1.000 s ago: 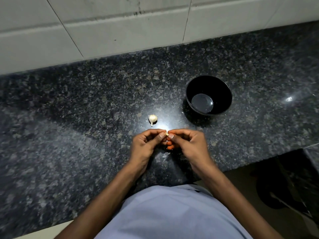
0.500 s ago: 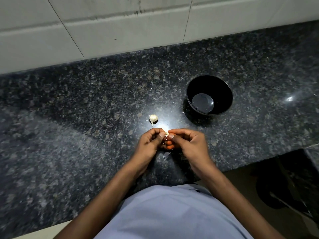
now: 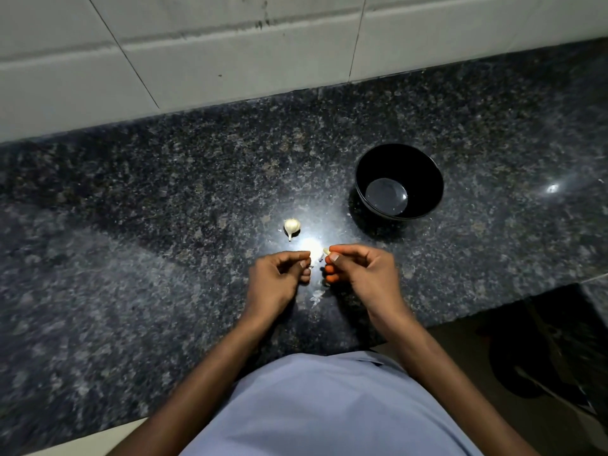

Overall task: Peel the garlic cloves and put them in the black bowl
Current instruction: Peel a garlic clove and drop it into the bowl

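Observation:
My right hand pinches a small pale garlic clove between thumb and forefinger; only its tip shows. A short gap to the left, my left hand has curled fingers, and a thin scrap of peel seems pinched at its fingertips. An unpeeled garlic clove with a short stalk lies on the counter just beyond my left hand. The black bowl stands to the upper right of my hands, with nothing visible inside.
Bits of peel lie on the dark speckled granite counter between my wrists. A pale tiled wall runs along the back. The counter's front edge drops off at lower right.
My hands were joined on the clove; now they have drawn apart. The clove stays in my right hand, and my left hand has pulled away leftward.

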